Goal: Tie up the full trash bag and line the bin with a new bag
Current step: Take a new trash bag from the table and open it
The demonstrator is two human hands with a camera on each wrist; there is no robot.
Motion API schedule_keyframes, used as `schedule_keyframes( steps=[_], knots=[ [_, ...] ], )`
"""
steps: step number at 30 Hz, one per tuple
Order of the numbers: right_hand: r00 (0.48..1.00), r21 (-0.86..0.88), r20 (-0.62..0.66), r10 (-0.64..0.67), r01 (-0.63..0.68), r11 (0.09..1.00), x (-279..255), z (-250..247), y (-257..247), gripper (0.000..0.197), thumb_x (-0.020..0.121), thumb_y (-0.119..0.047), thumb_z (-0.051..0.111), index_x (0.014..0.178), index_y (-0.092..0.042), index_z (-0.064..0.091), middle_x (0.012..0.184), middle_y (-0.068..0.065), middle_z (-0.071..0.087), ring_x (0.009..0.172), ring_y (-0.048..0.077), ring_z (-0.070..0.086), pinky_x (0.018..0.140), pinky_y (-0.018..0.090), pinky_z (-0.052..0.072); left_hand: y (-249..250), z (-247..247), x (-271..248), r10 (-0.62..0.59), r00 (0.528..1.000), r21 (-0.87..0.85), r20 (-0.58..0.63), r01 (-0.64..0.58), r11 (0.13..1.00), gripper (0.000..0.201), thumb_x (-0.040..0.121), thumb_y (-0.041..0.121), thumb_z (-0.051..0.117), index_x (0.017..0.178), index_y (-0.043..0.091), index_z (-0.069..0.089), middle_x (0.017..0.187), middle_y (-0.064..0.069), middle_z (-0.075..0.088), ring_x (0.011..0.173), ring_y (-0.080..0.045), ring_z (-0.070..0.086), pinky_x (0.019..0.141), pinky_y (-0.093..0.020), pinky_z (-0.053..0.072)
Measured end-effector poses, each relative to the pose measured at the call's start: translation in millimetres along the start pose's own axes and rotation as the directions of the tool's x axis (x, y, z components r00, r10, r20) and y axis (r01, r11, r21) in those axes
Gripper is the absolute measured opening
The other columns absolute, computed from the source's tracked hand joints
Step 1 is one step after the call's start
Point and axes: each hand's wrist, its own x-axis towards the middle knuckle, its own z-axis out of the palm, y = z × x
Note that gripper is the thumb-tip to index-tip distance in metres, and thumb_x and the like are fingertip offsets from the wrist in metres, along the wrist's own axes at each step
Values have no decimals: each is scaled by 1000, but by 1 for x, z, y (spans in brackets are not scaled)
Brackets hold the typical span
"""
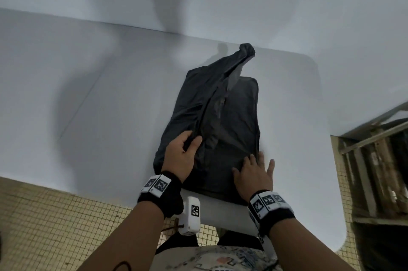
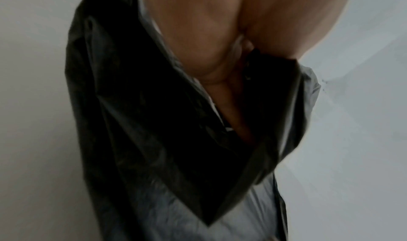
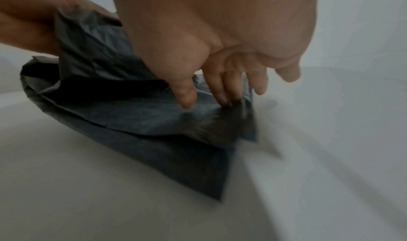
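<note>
A black trash bag (image 1: pixel 216 116) lies flat and crumpled on the white table (image 1: pixel 88 94), its far end twisted into a point (image 1: pixel 247 49). My left hand (image 1: pixel 183 151) pinches a raised fold on the bag's near left part; in the left wrist view the black plastic (image 2: pixel 154 122) hangs from that hand (image 2: pixel 220 53). My right hand (image 1: pixel 254 173) rests with spread, straight fingers on the bag's near right corner. In the right wrist view its fingertips (image 3: pixel 224 98) touch the bag (image 3: pixel 132 122), with my left hand (image 3: pixel 28 27) at the upper left. No bin is in view.
The table ends in a rounded corner (image 1: pixel 309 60) at the far right, against a pale wall. Small-tiled floor (image 1: pixel 44 215) lies below the near edge. A frame of wooden and metal bars (image 1: pixel 375 160) stands to the right.
</note>
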Motion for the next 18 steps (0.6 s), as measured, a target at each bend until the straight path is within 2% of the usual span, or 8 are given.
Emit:
schedule_keyframes(
  steps=[4,6,8,11,13,15,17,18],
  knots=[
    [965,136,3,-264,261,956,1,8,-36,65,100,-53,33,157,-35,8,165,-3,6,152,26,-4,122,48,2,9,-30,5,15,995,-74,-99,-23,997,19,98,29,64,105,13,71,100,0,75,98,-20,69,93,-45,55],
    [949,159,84,-305,289,944,0,15,-44,62,100,-56,29,156,-40,7,165,-7,-3,152,24,-8,122,49,1,11,-49,6,25,987,-114,-158,-44,993,19,97,28,64,103,12,71,96,-2,76,93,-21,70,88,-48,57],
    [962,153,107,-250,233,960,3,20,-41,57,101,-55,26,155,-41,13,165,-11,-4,152,21,-8,122,51,2,9,-68,9,25,975,-139,-219,-57,989,13,97,27,64,98,16,72,93,-2,76,91,-24,71,86,-51,57],
    [988,135,85,-126,114,984,9,12,-34,48,101,-50,27,149,-44,30,164,-14,9,152,23,2,118,59,9,5,-96,13,-8,957,-190,-289,-49,981,20,92,40,64,96,22,72,94,-5,76,93,-34,70,86,-58,56],
    [995,103,95,-2,-8,995,15,-1,-34,44,99,-45,29,142,-45,41,162,-11,18,150,28,10,114,65,12,1,-110,15,-43,946,-233,-323,-36,972,26,88,47,65,96,24,73,94,-6,76,95,-38,69,86,-62,56],
    [988,72,100,121,-128,989,21,-14,-44,45,97,-44,30,136,-37,50,158,-4,28,148,31,14,111,69,11,-4,-122,17,-79,934,-269,-349,-19,963,28,85,49,67,96,24,74,96,-7,76,97,-40,69,86,-63,55],
    [990,94,68,127,-133,987,25,-20,-60,49,97,-47,32,137,-26,50,157,1,30,148,32,13,111,68,13,-9,-133,16,-112,923,-286,-367,2,958,30,84,51,67,96,25,74,96,-8,76,97,-39,69,85,-64,55],
    [997,126,46,62,-67,990,25,-20,-71,51,99,-49,33,143,-26,44,160,1,25,149,31,10,112,67,14,-12,-138,16,-130,919,-299,-373,14,954,29,84,51,67,96,26,75,96,-8,76,98,-39,69,86,-63,56]
  ],
)
